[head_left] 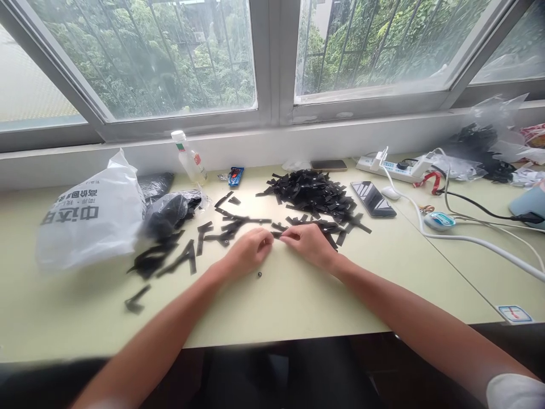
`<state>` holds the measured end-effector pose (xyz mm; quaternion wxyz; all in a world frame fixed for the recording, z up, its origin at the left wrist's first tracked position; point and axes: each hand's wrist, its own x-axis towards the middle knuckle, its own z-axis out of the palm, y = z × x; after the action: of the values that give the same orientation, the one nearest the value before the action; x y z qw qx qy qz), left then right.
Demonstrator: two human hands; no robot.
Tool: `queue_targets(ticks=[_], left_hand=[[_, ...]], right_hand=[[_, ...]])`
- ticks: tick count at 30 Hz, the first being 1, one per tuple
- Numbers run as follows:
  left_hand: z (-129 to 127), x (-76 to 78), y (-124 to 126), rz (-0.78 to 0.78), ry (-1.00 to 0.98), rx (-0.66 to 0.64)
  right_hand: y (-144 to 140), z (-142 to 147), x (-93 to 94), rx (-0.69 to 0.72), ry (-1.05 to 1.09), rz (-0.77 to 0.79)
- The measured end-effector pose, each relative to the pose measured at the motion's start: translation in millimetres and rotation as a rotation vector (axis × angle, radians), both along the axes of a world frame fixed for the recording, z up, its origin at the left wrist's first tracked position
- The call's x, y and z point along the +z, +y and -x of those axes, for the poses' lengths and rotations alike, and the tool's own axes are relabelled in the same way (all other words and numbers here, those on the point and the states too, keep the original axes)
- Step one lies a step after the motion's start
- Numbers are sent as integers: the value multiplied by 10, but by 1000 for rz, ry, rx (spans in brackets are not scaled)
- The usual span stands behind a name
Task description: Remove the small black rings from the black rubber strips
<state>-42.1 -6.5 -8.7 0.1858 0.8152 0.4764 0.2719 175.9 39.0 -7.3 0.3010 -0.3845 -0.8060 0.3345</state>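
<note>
My left hand [249,251] and my right hand [310,244] meet at the middle of the pale green table [298,301], fingertips pinched together on a short black strip [277,234] between them. A heap of black strips [313,193] lies just behind my right hand. More black strips [204,238] are scattered to the left of my left hand. A tiny dark round piece [259,275] sits on the table just in front of my left hand.
A white printed plastic bag [91,224] and a clear bag of black parts [168,213] lie at left. A small bottle [189,157] leans on the sill. A phone [373,199], power strip [398,166], white cable [468,241] and clutter fill the right.
</note>
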Motion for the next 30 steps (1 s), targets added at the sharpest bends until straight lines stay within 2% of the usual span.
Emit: queue_targets(ticks=[4,8,13,16,25,30], left_hand=[[-3,-22,-9,-23,-37,36],[-22,4,-21,-147,-69,86],[-40,31,-22,-240,-118,106],[-43,27,-22,-236,-137,97],[-39,15,-21,-203,-166,77],[-32,-6,-2,-144,-245,97]], right_hand=[[-3,10,2,62,-58,-97],[-3,16,-9,99,-119,-178],[-16,21,-6,75,-61,-154],[-23,22,0,68,-55,-129],[-18,25,-54,97,-96,-201],[-10,31,-62,95,-58,-171]])
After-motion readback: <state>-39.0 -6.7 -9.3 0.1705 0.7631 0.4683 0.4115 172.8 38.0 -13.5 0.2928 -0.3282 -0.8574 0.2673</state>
